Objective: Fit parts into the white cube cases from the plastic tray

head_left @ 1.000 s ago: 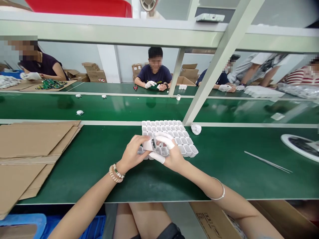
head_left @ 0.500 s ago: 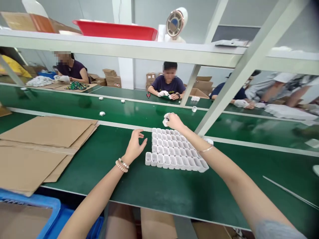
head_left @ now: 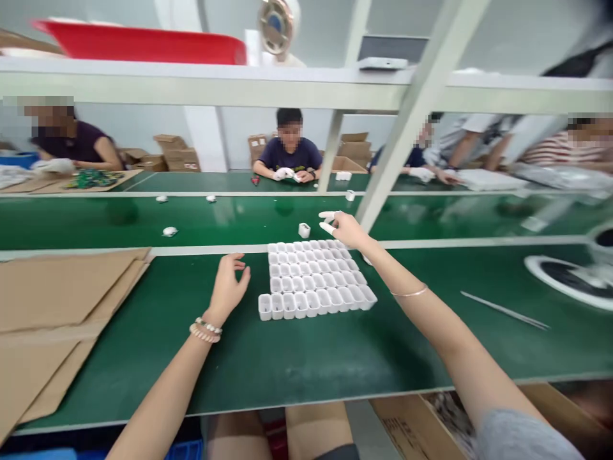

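Note:
Rows of small white open-topped plastic cups (head_left: 318, 300) stand packed together on the green bench in front of me, the nearest row jutting a little to the left. My left hand (head_left: 230, 281) hovers just left of the block, fingers apart and holding nothing. Beyond the far edge of the rows, my right hand (head_left: 345, 228) reaches out with white finger cots on thumb and finger, spread and with nothing between them. A single white cup (head_left: 304, 230) stands on the green belt left of those fingertips, apart from them.
Flat cardboard sheets (head_left: 62, 287) lie on the left. Metal tweezers (head_left: 505, 310) and a round white device (head_left: 569, 278) are on the right. A slanted post (head_left: 402, 128) rises beyond my right hand. Several co-workers sit across the belt, which carries small white parts (head_left: 169, 231).
My right hand has let go of the white cup, which now stands on the belt, and the fingers have opened. The view has turned to the right.

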Available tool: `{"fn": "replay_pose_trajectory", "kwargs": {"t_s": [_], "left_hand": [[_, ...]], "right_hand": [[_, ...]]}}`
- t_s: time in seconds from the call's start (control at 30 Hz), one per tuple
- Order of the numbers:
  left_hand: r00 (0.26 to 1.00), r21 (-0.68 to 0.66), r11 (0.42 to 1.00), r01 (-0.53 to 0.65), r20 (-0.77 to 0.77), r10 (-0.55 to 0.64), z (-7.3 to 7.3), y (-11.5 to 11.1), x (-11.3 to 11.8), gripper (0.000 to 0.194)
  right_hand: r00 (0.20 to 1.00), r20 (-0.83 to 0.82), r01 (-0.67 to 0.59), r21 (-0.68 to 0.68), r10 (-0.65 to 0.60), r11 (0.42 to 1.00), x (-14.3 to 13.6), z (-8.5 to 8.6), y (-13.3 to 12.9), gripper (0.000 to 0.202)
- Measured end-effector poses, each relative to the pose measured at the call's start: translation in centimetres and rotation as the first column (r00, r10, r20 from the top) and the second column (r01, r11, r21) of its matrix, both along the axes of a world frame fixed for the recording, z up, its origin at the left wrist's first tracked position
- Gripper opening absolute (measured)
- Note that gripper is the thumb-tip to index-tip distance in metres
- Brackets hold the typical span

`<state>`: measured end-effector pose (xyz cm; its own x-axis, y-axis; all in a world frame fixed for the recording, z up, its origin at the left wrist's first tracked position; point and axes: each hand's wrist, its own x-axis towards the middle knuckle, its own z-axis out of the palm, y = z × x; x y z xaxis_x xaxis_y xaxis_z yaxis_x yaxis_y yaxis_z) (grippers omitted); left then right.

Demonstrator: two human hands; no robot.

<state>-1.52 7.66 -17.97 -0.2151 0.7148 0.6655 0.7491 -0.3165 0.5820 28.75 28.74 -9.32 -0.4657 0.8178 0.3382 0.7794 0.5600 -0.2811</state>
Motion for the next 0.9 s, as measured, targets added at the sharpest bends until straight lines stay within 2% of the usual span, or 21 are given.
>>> {"fn": "replay_pose_trajectory", "kwargs": {"t_s": [0.07, 0.17, 0.23, 0.3, 0.37, 0.5, 0.63, 0.9], "left_hand": [[1.000, -0.033, 0.999, -0.021, -0.016, 0.020, 0.3, 0.1, -0.5, 0.030], [0.996, -0.048, 0.996, -0.071, -0.056, 0.068, 0.7, 0.2, -1.0, 0.031], [0.993, -0.049, 0.994, -0.099, -0.068, 0.096, 0.9, 0.1, -1.2, 0.030], [0.993, -0.042, 0.993, -0.106, -0.063, 0.103, 1.0, 0.0, -1.3, 0.028], [0.993, -0.045, 0.993, -0.107, -0.054, 0.104, 1.0, -0.2, -1.3, 0.026], [0.990, -0.092, 0.987, -0.130, -0.062, 0.124, 1.2, -0.3, -1.1, 0.027], [0.986, -0.129, 0.981, -0.145, -0.104, 0.132, 1.4, -0.3, -0.8, 0.031], [0.984, -0.125, 0.981, -0.151, -0.112, 0.137, 1.6, -0.5, -0.6, 0.034]], "right_hand": [[0.997, -0.075, -0.013, 0.106, 0.021, 0.994, 5.3, -1.1, -2.2, 0.034], [0.994, -0.097, 0.077, 0.248, -0.055, 0.966, 11.8, -3.9, -4.6, 0.034], [0.988, -0.070, 0.150, 0.285, -0.136, 0.947, 14.7, -5.7, -5.1, 0.037], [0.977, -0.009, 0.208, 0.281, -0.214, 0.937, 16.3, -7.0, -4.8, 0.039], [0.965, 0.060, 0.234, 0.258, -0.257, 0.937, 16.8, -7.9, -4.3, 0.038], [0.964, 0.123, 0.203, 0.224, -0.234, 0.953, 16.4, -8.7, -3.9, 0.037], [0.972, 0.136, 0.165, 0.187, -0.192, 0.968, 15.9, -9.3, -3.9, 0.038], [0.977, 0.105, 0.169, 0.158, -0.187, 0.973, 16.1, -9.7, -3.7, 0.044]]}}
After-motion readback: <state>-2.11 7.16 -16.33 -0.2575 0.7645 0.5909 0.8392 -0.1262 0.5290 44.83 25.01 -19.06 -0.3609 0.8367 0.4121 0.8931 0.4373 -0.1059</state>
